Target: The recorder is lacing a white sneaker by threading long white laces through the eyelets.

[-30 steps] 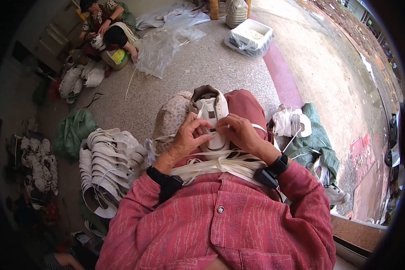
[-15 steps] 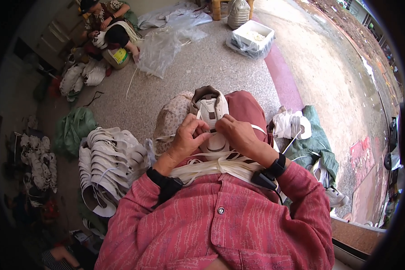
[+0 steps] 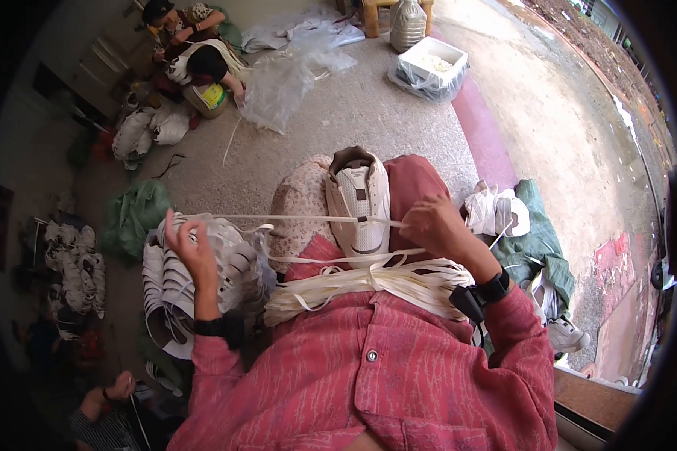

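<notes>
**Lace stretched between two hands, shoe on the lap**

Left grip [image 3: 193,252] well out to the side, fingers seemingly clamped on the long run of a white lace [image 3: 293,218]; exact pinch hard to make out. Right grip [image 3: 447,233] blurred, apparently clamped on the short side of the same lace. Shoe [image 3: 361,192] sits on the lap between the grips, much nearer the right, toe toward the wearer, collar away. Lace runs taut and nearly level from left grip to the shoe's front.

Step in hand, my reading: drawing the lace through the lowest crossing. Next move calls for evening both sides without tugging the shoe askew.

Edges: stacked shoe uppers [image 3: 177,293] crowd beneath left grip, a likely snag. Loose lace bundle [image 3: 368,286] lies on the lap, below and between both grips. White shoes [image 3: 496,210] lie just outboard of right grip. Best room: above the lap, and ahead of both grips over the floor [image 3: 353,105].
</notes>
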Motion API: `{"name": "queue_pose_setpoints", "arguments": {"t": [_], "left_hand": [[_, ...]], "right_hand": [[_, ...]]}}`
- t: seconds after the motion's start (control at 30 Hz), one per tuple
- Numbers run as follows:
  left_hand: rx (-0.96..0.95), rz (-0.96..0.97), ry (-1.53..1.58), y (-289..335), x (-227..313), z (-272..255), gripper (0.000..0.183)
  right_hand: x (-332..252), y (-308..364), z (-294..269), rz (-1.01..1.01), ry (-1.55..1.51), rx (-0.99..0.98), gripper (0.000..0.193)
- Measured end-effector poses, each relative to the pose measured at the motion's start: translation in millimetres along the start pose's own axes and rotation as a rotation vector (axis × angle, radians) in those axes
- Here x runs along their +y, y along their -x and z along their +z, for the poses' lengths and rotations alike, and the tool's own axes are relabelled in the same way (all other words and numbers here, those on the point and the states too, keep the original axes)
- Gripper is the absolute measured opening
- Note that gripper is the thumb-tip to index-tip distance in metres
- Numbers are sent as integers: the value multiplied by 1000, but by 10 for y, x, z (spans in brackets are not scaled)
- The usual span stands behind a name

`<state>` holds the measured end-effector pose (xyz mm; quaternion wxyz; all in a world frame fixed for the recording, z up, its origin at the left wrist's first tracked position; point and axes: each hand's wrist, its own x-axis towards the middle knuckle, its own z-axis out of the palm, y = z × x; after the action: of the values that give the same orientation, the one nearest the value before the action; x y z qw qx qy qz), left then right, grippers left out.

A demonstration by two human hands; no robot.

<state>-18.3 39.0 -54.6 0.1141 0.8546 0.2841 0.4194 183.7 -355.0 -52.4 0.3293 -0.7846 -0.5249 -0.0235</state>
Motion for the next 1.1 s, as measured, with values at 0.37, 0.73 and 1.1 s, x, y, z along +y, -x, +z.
{"name": "queue_pose_setpoints", "arguments": {"t": [0.37,0.73,1.1], "left_hand": [[-795,-713,2149,-101,731,342,27],[-477,-950,1825,123,-44,501,34],[81,-804,1124,-226,-2003,-568,33]], "right_hand": [[-116,567,-596,187,-1925,588,20],[1016,2446,-1803,-36,-1738,1197,19],[1732,3372,-990,546,-1649,1322,38]]}}
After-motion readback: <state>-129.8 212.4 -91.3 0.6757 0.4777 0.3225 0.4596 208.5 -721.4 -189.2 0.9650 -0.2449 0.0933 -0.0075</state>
